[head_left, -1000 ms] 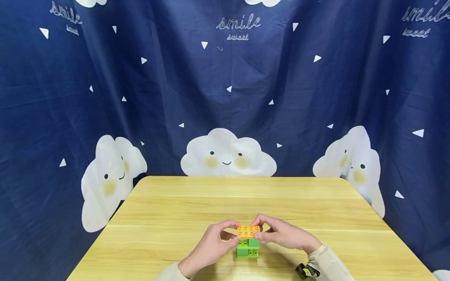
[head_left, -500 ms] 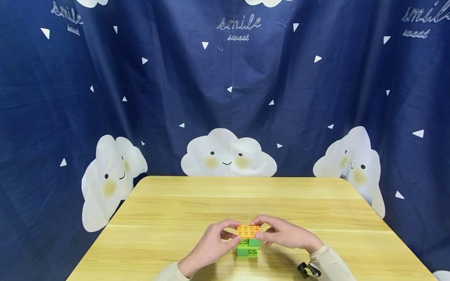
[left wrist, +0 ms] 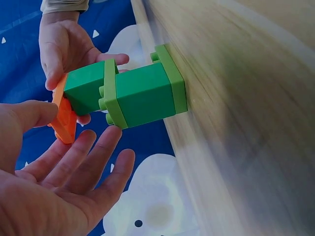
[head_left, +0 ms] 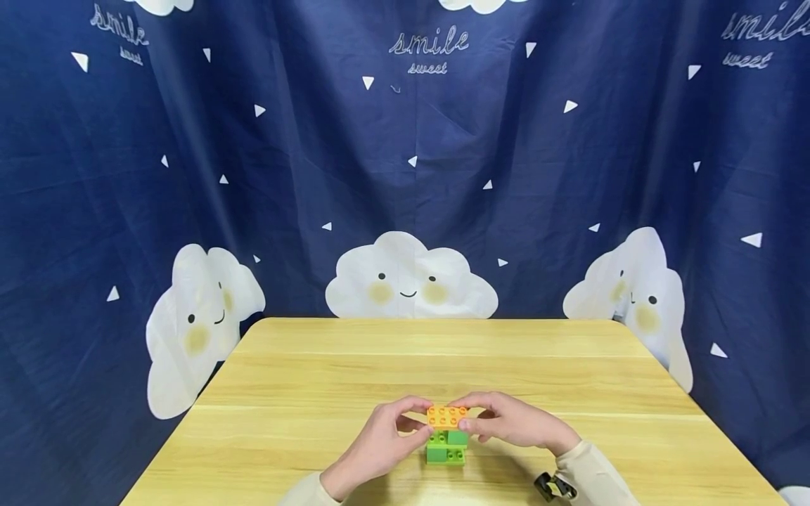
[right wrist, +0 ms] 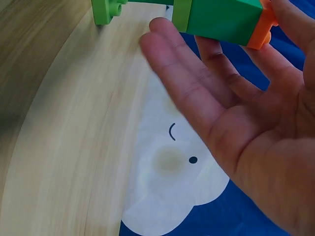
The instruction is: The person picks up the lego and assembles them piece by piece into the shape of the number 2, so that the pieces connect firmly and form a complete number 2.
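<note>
On the table stands a small stack of toy building blocks. A flat orange block (head_left: 447,417) with studs lies on top. Beneath it, dark green blocks (left wrist: 145,93) alternate with light green plates (left wrist: 177,81), set off from one another in steps. My left hand (head_left: 382,439) pinches the orange block's left end between thumb and forefinger, its other fingers spread beside the stack. At the right end, my right hand (head_left: 519,423) has its thumb on the near edge and a forefinger at the far edge. The right wrist view cuts off the stack's top.
The stack is near the front of a pale wooden table (head_left: 354,351). A dark blue curtain (head_left: 304,140) with clouds and triangles hangs behind and at both sides. A black strap-like device (head_left: 552,486) sits at the right sleeve (head_left: 591,474).
My right forefinger has lowered and slid slightly left along the orange block's far edge. The left hand and the stack look the same.
</note>
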`<action>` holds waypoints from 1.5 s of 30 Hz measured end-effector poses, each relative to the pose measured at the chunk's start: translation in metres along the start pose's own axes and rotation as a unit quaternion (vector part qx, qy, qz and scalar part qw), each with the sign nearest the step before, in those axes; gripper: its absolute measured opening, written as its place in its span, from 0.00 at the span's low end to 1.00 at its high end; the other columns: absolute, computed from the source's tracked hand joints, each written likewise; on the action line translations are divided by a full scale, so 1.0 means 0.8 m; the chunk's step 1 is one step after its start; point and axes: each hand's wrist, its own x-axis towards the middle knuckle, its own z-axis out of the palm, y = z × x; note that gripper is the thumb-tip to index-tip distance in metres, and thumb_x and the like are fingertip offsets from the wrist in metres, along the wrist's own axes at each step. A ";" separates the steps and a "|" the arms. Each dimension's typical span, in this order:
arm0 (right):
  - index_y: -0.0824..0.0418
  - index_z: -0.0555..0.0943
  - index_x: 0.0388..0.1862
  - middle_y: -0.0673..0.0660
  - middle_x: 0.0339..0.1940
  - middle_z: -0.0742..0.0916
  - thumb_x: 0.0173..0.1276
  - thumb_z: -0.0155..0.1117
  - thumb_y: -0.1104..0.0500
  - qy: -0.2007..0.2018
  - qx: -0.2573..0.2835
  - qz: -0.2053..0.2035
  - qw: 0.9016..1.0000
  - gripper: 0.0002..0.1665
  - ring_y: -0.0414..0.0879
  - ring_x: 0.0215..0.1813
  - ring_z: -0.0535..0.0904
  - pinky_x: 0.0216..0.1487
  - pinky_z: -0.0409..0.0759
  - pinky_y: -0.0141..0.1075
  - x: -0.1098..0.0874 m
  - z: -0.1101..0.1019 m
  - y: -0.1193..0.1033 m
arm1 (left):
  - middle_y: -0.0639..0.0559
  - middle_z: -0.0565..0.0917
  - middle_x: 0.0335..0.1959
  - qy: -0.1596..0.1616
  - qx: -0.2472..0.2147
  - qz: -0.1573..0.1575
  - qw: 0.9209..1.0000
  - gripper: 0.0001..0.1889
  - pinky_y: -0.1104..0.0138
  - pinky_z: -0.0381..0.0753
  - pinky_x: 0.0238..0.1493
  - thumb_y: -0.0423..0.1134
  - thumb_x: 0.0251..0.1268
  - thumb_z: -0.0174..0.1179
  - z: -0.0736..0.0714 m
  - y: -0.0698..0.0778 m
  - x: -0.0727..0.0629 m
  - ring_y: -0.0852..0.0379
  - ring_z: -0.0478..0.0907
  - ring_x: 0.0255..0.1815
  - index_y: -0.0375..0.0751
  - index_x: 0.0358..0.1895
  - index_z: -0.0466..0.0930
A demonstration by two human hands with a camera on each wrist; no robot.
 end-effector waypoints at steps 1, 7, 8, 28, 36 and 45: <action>0.53 0.79 0.67 0.57 0.58 0.83 0.80 0.58 0.51 0.002 -0.005 0.000 1.000 0.21 0.52 0.43 0.85 0.44 0.87 0.42 0.000 0.000 0.000 | 0.44 0.85 0.57 0.000 -0.001 -0.001 1.000 0.17 0.73 0.85 0.37 0.37 0.70 0.67 0.000 0.000 0.000 0.54 0.88 0.45 0.44 0.59 0.82; 0.54 0.75 0.71 0.57 0.58 0.83 0.78 0.61 0.49 0.027 -0.050 -0.013 0.998 0.26 0.48 0.42 0.85 0.45 0.86 0.39 -0.004 -0.002 -0.004 | 0.44 0.85 0.57 -0.001 0.003 0.003 1.000 0.17 0.73 0.85 0.38 0.38 0.69 0.67 -0.001 0.000 0.000 0.55 0.88 0.45 0.43 0.60 0.82; 0.54 0.74 0.72 0.57 0.57 0.83 0.78 0.62 0.49 0.031 -0.059 -0.018 0.998 0.27 0.48 0.45 0.86 0.47 0.85 0.39 -0.005 -0.003 -0.005 | 0.44 0.85 0.57 -0.001 0.004 0.005 1.000 0.18 0.73 0.85 0.39 0.38 0.69 0.67 -0.001 0.001 0.000 0.55 0.88 0.45 0.43 0.60 0.81; 0.54 0.78 0.56 0.60 0.54 0.83 0.69 0.73 0.54 0.070 -0.061 -0.048 0.994 0.20 0.48 0.52 0.86 0.51 0.87 0.41 -0.014 -0.025 -0.008 | 0.42 0.86 0.55 0.025 0.053 0.017 0.998 0.19 0.56 0.87 0.51 0.43 0.65 0.71 -0.019 0.008 0.003 0.51 0.88 0.49 0.47 0.58 0.84; 0.58 0.79 0.55 0.57 0.49 0.85 0.68 0.74 0.54 0.053 -0.054 -0.061 0.995 0.20 0.48 0.49 0.87 0.50 0.87 0.39 -0.008 -0.016 -0.005 | 0.49 0.88 0.52 0.005 0.039 0.001 0.999 0.16 0.68 0.86 0.46 0.41 0.65 0.71 -0.015 0.008 0.002 0.55 0.88 0.46 0.45 0.54 0.85; 0.61 0.76 0.53 0.58 0.49 0.85 0.68 0.74 0.57 0.039 -0.035 -0.072 0.996 0.20 0.48 0.49 0.88 0.50 0.87 0.37 -0.005 -0.007 -0.005 | 0.52 0.89 0.47 -0.003 0.037 -0.001 0.999 0.12 0.68 0.86 0.47 0.41 0.67 0.70 -0.012 0.006 0.002 0.58 0.88 0.43 0.46 0.51 0.84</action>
